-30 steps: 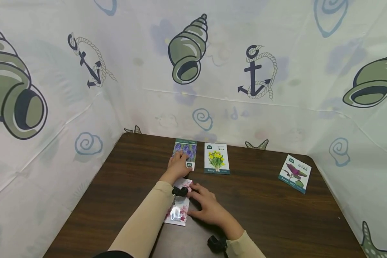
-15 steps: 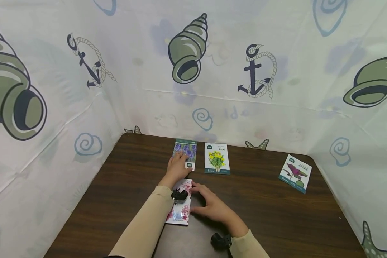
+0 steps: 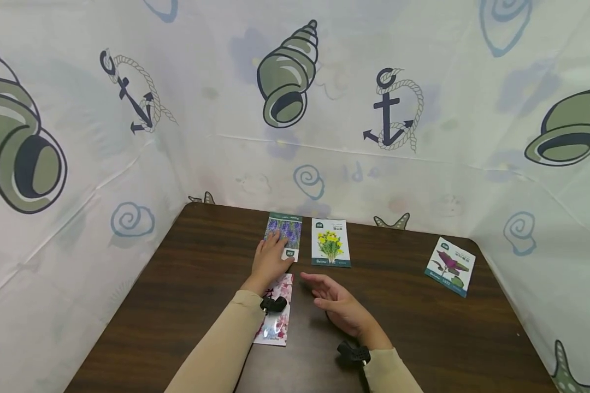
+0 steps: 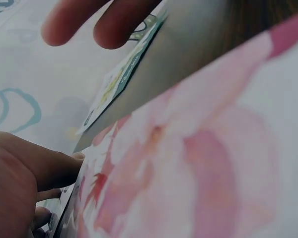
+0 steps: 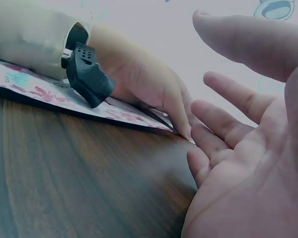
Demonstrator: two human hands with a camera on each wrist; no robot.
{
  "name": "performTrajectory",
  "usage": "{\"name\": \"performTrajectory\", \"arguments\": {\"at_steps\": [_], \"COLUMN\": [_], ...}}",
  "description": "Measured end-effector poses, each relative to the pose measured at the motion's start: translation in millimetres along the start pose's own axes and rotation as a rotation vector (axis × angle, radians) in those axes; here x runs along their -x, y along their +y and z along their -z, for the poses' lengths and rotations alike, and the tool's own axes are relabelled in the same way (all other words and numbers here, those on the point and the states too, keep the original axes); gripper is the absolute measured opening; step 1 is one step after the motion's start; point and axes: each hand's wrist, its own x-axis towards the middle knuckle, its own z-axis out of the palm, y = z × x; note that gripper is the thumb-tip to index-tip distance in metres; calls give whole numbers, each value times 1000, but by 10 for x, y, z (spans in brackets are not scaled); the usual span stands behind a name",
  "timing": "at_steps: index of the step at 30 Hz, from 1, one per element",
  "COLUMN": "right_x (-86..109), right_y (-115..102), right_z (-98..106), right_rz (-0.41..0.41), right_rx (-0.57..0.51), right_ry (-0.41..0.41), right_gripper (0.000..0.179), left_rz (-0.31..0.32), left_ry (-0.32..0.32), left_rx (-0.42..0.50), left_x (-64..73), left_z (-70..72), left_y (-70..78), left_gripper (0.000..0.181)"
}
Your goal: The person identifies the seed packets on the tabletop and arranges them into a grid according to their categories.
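Observation:
My left hand (image 3: 269,263) rests with spread, fairly straight fingers on a seed packet with purple flowers (image 3: 286,225) near the table's back edge. Under my left wrist lies a white packet with pink flowers (image 3: 275,326), partly hidden by the wrist and its black camera; it fills much of the left wrist view as a pink print (image 4: 188,168). My right hand (image 3: 341,305) hovers to the right of the pink packet, apart from it, holding nothing. In the right wrist view the right hand's fingers (image 5: 223,124) are loosely extended.
A yellow-flower packet (image 3: 330,243) lies just right of the purple one. Farther right, a packet with a dark pink flower (image 3: 450,266) lies at an angle. The dark wooden table (image 3: 398,284) meets a patterned white cloth (image 3: 344,109) at its back and sides.
My right hand has let go of the pink packet's right edge and moved away to the right, its palm turning. The left hand stays on the purple-flower packet.

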Motion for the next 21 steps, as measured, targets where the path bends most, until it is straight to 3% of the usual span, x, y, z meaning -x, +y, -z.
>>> {"name": "performTrajectory", "arguments": {"at_steps": [7, 14, 21], "right_x": [53, 156, 184], "right_y": [18, -23, -114], "right_z": [147, 407, 582], "right_rz": [44, 98, 100], "right_rx": [-55, -93, -85], "right_ry": [-8, 49, 115], "right_gripper": [55, 56, 56], "left_rz": [3, -12, -29], "left_ry": [-9, -5, -2], "left_rx": [-21, -49, -58], "left_x": [69, 72, 57], "left_z": [14, -16, 51], "left_y": [58, 62, 69], "left_gripper": [70, 71, 69]}}
